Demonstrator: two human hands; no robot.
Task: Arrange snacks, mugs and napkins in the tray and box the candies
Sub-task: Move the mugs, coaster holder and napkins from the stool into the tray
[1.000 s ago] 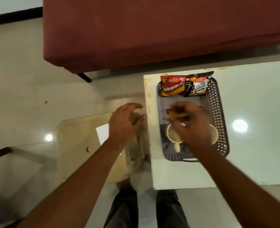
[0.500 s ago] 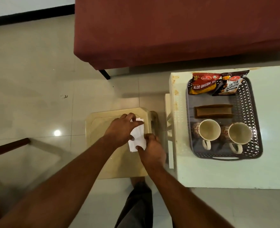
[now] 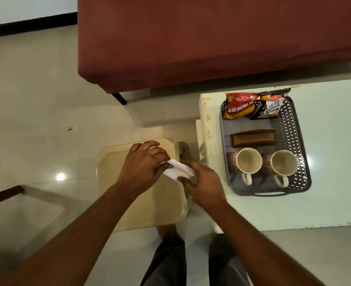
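Over a cream plastic stool (image 3: 141, 205), my left hand (image 3: 143, 165) and my right hand (image 3: 201, 183) both pinch a white napkin (image 3: 177, 171) between them. To the right, a grey perforated tray (image 3: 302, 153) rests on the white table (image 3: 335, 141). It holds a red snack packet (image 3: 239, 108) and a dark salted peanuts packet (image 3: 271, 106) at its far end, a brown holder (image 3: 253, 138) in the middle, and two cream mugs (image 3: 248, 164) (image 3: 283, 165) at the near end.
A maroon sofa (image 3: 191, 38) fills the far side. Tiled floor lies to the left, with a dark wooden bar (image 3: 3, 196) at the left edge. My legs (image 3: 170, 263) show at the bottom.
My right hand left the brown holder in the tray and came across to the stool. Both hands now hold the white napkin, which has lifted and tilted since half a second ago.
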